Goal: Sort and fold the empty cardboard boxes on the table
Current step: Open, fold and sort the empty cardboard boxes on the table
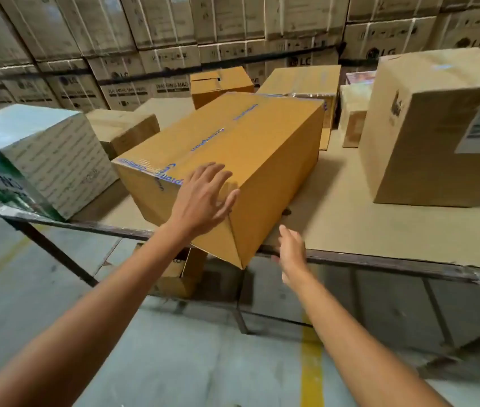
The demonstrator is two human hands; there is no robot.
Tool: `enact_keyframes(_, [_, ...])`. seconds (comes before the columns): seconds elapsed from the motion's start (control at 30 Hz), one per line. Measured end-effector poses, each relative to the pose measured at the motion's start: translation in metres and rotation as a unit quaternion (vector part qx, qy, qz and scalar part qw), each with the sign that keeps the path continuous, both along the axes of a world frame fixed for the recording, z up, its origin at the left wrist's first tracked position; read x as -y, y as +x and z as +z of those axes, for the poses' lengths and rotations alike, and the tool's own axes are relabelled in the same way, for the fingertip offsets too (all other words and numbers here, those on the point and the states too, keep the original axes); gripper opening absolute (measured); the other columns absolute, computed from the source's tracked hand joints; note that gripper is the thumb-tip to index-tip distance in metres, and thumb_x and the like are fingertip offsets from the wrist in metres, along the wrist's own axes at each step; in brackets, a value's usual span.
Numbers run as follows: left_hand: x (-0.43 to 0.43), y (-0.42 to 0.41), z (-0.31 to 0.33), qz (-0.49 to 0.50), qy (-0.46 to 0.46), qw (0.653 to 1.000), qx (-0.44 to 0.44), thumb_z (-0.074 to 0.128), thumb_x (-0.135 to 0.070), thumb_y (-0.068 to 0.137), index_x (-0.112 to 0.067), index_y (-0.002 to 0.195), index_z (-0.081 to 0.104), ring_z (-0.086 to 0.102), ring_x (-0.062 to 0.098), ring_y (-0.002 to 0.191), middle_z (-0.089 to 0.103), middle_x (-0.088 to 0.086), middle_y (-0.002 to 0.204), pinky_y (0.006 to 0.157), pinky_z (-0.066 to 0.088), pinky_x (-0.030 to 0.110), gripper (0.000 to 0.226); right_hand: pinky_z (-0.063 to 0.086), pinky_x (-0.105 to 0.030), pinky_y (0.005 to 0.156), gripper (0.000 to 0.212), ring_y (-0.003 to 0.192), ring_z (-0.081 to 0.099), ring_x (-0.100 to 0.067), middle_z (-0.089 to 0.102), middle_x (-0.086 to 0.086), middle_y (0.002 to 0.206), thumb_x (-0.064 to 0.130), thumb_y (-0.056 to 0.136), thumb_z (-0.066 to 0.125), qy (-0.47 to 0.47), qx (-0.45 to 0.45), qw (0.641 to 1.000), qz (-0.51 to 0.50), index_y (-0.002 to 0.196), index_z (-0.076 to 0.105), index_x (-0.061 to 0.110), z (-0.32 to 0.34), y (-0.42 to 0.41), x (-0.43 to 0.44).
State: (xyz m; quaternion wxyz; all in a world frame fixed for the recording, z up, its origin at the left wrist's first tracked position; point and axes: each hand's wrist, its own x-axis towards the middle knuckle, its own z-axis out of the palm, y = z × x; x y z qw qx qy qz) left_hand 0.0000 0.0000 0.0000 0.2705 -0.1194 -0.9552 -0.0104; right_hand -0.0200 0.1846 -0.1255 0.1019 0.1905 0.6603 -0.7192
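A long orange-brown cardboard box [250, 148] with blue printed tape lies diagonally on the table [379, 224], its near corner jutting over the front edge. My left hand [203, 201] lies flat with spread fingers on the box's near top corner. My right hand [290, 248] hovers open at the table edge just right of the box's near corner, not clearly touching it. A big brown box [432, 136] with a white label stands at the right. A white and green box [45, 160] sits at the left.
Several smaller brown boxes [127, 133] crowd the back of the table. Another small box [180, 274] sits under the table. A wall of stacked printed cartons [174, 39] rises behind. The concrete floor has a yellow line [310, 362].
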Motion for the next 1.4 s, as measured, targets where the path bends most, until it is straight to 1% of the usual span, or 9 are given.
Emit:
enact_keyframes(0.17, [0.023, -0.025, -0.003, -0.043, 0.048, 0.998, -0.004, 0.034, -0.049, 0.101, -0.009, 0.118, 0.065, 0.053, 0.03, 0.125, 0.065, 0.01, 0.124, 0.1, 0.041, 0.044, 0.054, 0.052, -0.049, 0.095, 0.031, 0.114, 0.057, -0.032, 0.055, -0.012, 0.122, 0.044, 0.104, 0.043, -0.106, 0.182, 0.977, -0.021, 0.118, 0.048, 0.017, -0.023, -0.002, 0.022])
enact_keyframes(0.33, [0.022, -0.039, -0.024, -0.072, 0.05, 0.996, 0.033, 0.025, -0.072, 0.095, -0.012, 0.119, 0.062, 0.056, 0.028, 0.115, 0.062, 0.006, 0.126, 0.093, 0.044, 0.042, 0.074, 0.047, -0.048, 0.1, 0.043, 0.113, 0.059, -0.031, 0.063, -0.015, 0.128, 0.046, 0.101, 0.046, -0.179, 0.215, 0.96, 0.01, 0.123, 0.059, 0.011, -0.042, -0.01, 0.048])
enact_keyframes(0.53, [0.019, -0.041, -0.034, -0.032, -0.015, 0.999, 0.039, 0.031, -0.091, 0.076, -0.02, 0.138, 0.052, 0.042, 0.032, 0.139, 0.05, 0.005, 0.146, 0.107, 0.033, 0.052, 0.097, 0.034, -0.06, 0.112, 0.069, 0.133, 0.046, -0.037, 0.049, -0.012, 0.145, 0.056, 0.09, 0.063, -0.344, 0.22, 0.91, -0.068, 0.146, 0.042, 0.022, -0.058, -0.011, 0.073])
enact_keyframes(0.67, [0.018, -0.045, -0.033, -0.012, -0.022, 0.998, 0.057, 0.034, -0.087, 0.078, -0.022, 0.142, 0.049, 0.038, 0.032, 0.142, 0.047, 0.004, 0.15, 0.11, 0.031, 0.054, 0.092, 0.046, -0.061, 0.102, 0.069, 0.116, 0.06, -0.04, 0.062, -0.014, 0.13, 0.056, 0.085, 0.067, -0.403, 0.192, 0.889, -0.1, 0.144, 0.047, 0.025, -0.063, -0.017, 0.088])
enact_keyframes(0.93, [0.018, -0.08, 0.032, -0.052, 0.111, 0.992, -0.034, 0.031, -0.083, 0.084, -0.016, 0.12, 0.067, 0.064, 0.025, 0.109, 0.069, 0.001, 0.12, 0.085, 0.052, 0.04, 0.084, 0.049, -0.052, 0.101, 0.056, 0.111, 0.063, -0.033, 0.067, -0.012, 0.121, 0.056, 0.089, 0.063, -0.342, 0.094, 0.928, -0.116, 0.133, 0.054, 0.022, -0.013, -0.039, 0.077])
enact_keyframes(1.13, [0.037, -0.106, 0.086, -0.06, 0.217, 0.971, -0.081, 0.033, -0.083, 0.083, -0.022, 0.129, 0.063, 0.067, 0.02, 0.09, 0.073, -0.001, 0.102, 0.076, 0.056, 0.037, 0.082, 0.037, -0.048, 0.113, 0.038, 0.126, 0.054, -0.022, 0.062, 0.0, 0.135, 0.055, 0.091, 0.061, -0.191, -0.039, 0.972, -0.129, 0.119, 0.064, 0.029, 0.063, -0.064, 0.042])
enact_keyframes(1.23, [0.045, -0.107, 0.107, -0.016, 0.304, 0.945, -0.115, 0.03, -0.083, 0.081, -0.026, 0.122, 0.067, 0.064, 0.016, 0.084, 0.071, -0.004, 0.091, 0.069, 0.045, 0.028, 0.08, 0.04, -0.043, 0.109, 0.075, 0.129, 0.052, -0.022, 0.057, -0.001, 0.141, 0.064, 0.078, 0.069, -0.138, -0.112, 0.975, -0.133, 0.139, 0.057, 0.022, 0.109, -0.075, 0.033])
enact_keyframes(1.3, [0.048, -0.103, 0.119, 0.018, 0.365, 0.922, -0.129, 0.029, -0.081, 0.081, -0.025, 0.106, 0.07, 0.058, 0.016, 0.081, 0.065, -0.004, 0.082, 0.065, 0.033, 0.028, 0.074, 0.044, -0.045, 0.106, 0.093, 0.123, 0.057, -0.029, 0.062, -0.01, 0.134, 0.074, 0.065, 0.069, -0.103, -0.148, 0.974, -0.137, 0.137, 0.058, 0.016, 0.138, -0.08, 0.032])
enact_keyframes(1.4, [0.056, -0.094, 0.125, 0.036, 0.468, 0.874, -0.124, 0.041, -0.068, 0.092, -0.03, 0.086, 0.063, 0.052, 0.015, 0.082, 0.058, -0.008, 0.079, 0.061, 0.028, 0.022, 0.044, 0.051, -0.048, 0.094, 0.062, 0.103, 0.064, -0.032, 0.07, -0.015, 0.108, 0.07, 0.078, 0.065, -0.043, -0.215, 0.966, -0.14, 0.104, 0.07, 0.014, 0.181, -0.082, 0.038])
